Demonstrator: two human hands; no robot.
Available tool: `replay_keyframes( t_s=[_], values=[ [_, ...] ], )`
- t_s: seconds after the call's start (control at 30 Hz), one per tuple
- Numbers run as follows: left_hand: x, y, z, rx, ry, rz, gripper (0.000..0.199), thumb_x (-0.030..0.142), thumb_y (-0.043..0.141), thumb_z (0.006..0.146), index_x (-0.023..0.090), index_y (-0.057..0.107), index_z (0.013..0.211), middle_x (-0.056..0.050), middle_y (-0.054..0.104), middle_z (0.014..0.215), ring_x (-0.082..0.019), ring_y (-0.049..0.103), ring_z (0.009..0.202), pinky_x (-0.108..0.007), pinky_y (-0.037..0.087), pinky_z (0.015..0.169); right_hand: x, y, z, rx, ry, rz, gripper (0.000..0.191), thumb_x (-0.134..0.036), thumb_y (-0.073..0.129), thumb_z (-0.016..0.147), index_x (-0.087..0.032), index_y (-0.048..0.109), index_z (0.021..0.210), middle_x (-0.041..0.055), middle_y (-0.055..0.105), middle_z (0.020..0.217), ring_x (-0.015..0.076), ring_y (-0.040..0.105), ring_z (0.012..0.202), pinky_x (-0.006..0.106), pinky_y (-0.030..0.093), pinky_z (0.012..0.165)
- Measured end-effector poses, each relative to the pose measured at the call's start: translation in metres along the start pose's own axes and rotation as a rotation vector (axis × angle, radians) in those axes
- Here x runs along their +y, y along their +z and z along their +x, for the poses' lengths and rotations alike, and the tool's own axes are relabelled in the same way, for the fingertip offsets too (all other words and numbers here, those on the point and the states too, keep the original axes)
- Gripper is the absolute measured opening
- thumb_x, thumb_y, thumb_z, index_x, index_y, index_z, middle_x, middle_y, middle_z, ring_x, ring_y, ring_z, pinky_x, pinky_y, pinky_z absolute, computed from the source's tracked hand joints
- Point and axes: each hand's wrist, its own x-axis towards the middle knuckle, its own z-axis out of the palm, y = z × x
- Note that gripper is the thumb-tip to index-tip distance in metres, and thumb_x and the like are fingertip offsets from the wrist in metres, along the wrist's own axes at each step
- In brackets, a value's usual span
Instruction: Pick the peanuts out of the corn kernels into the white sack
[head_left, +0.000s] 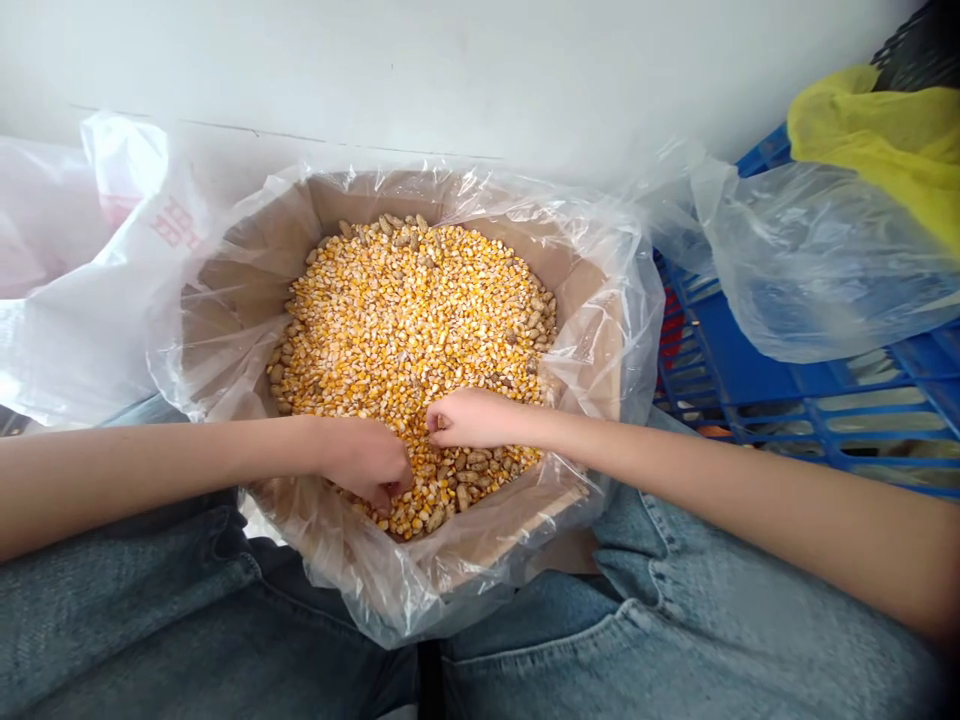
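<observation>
In the head view, the left hand (367, 462) has its fingers curled down into corn kernels (405, 330); whether they pinch anything cannot be told. The right hand (474, 418), just beside it, is also curled, thumb near forefinger, its grip on anything equally unclear. Unshelled peanuts (463, 484) lie just on the near side of the right hand. Around both hands stands a cardboard box (345, 197) with a clear plastic liner (401, 600). Well right of the grip is a blue plastic crate (739, 375).

Whether the left hand (367, 458) or right hand (472, 417) holds corn kernels (397, 320) is hidden.
</observation>
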Motion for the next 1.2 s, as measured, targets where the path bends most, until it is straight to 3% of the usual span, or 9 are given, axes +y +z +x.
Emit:
replay_keyframes(
  t_s=[0.13,0.27,0.4,0.6,0.73,0.87,0.97,1.07,1.2],
  values=[
    [-0.013,-0.005,-0.003,0.001,-0.021,-0.572,0.022,0.037,0.054,0.072,0.016,0.061,0.077,0.002,0.054,0.06,-0.008,0.042,0.052,-0.019,0.028,0.047,0.008,-0.014,-0.001,-0.094,0.034,0.636,0.022,-0.034,0.052,0.072,-0.014,0.056,0.08,-0.0042,0.046,0.054,0.0047,0.038,0.044,0.017,0.027,0.042],
    [-0.022,-0.009,-0.008,0.015,-0.094,-1.174,0.027,0.041,0.053,0.072,0.016,0.055,0.083,0.005,0.035,0.05,-0.005,0.027,0.041,-0.018,0.02,0.038,0.012,-0.021,-0.001,-0.148,0.064,1.178,0.017,-0.031,0.053,0.072,-0.015,0.048,0.077,-0.0086,0.033,0.048,0.0028,0.026,0.038,0.016,0.018,0.035],
    [-0.022,-0.015,-0.013,0.064,-0.098,-1.537,0.021,0.036,0.054,0.072,0.016,0.051,0.079,0.006,0.029,0.051,-0.003,0.022,0.04,-0.015,0.017,0.035,0.014,-0.024,0.0,-0.146,0.09,1.451,0.026,-0.03,0.044,0.075,-0.016,0.034,0.056,-0.0069,0.03,0.044,0.0034,0.025,0.036,0.016,0.016,0.032],
    [-0.017,-0.022,-0.011,0.203,-0.123,-1.821,0.021,0.032,0.046,0.075,0.015,0.044,0.063,0.006,0.022,0.05,-0.003,0.018,0.039,-0.013,0.016,0.032,0.017,-0.025,0.001,-0.141,0.041,1.698,0.016,-0.026,0.037,0.074,-0.016,0.038,0.061,-0.0064,0.03,0.044,0.0045,0.025,0.034,0.014,0.015,0.03],
    [-0.014,-0.017,-0.005,0.235,-0.198,-1.68,0.019,0.034,0.05,0.074,0.015,0.05,0.074,0.006,0.024,0.053,-0.003,0.02,0.04,-0.014,0.018,0.034,0.019,-0.022,0.004,-0.129,0.056,1.68,0.017,-0.028,0.039,0.073,-0.016,0.04,0.062,-0.0054,0.037,0.047,0.0044,0.03,0.034,0.014,0.015,0.028],
    [-0.016,-0.01,0.0,0.274,-0.231,-1.427,0.029,0.039,0.048,0.074,0.016,0.051,0.091,0.006,0.029,0.054,-0.004,0.025,0.041,-0.016,0.022,0.037,0.018,-0.019,0.005,-0.121,0.051,1.586,0.017,-0.028,0.04,0.074,-0.014,0.046,0.066,-0.002,0.047,0.054,0.0051,0.038,0.038,0.015,0.017,0.028],
    [-0.02,-0.004,0.004,0.324,-0.276,-0.979,0.031,0.042,0.044,0.076,0.016,0.052,0.091,0.004,0.042,0.058,-0.005,0.034,0.044,-0.018,0.03,0.043,0.015,-0.018,0.004,-0.137,0.079,1.519,0.027,-0.033,0.041,0.077,-0.014,0.04,0.057,-0.0019,0.046,0.053,0.0044,0.038,0.038,0.015,0.016,0.029],
    [-0.022,0.005,0.006,0.317,-0.226,-0.393,0.026,0.035,0.042,0.077,0.018,0.053,0.093,0.0,0.055,0.071,-0.009,0.047,0.057,-0.021,0.036,0.054,0.011,-0.018,0.003,-0.155,0.114,1.464,0.037,-0.036,0.044,0.078,-0.014,0.031,0.051,-0.0048,0.038,0.047,0.0021,0.03,0.033,0.014,0.013,0.03],
    [-0.022,0.017,0.011,0.258,-0.18,0.187,0.027,0.025,0.035,0.081,0.021,0.049,0.104,-0.004,0.06,0.074,-0.012,0.053,0.057,-0.021,0.034,0.05,0.009,-0.014,0.004,-0.159,0.139,1.37,0.04,-0.039,0.048,0.076,-0.014,0.031,0.05,-0.0053,0.035,0.047,0.0011,0.027,0.033,0.014,0.013,0.031]
  ],
)
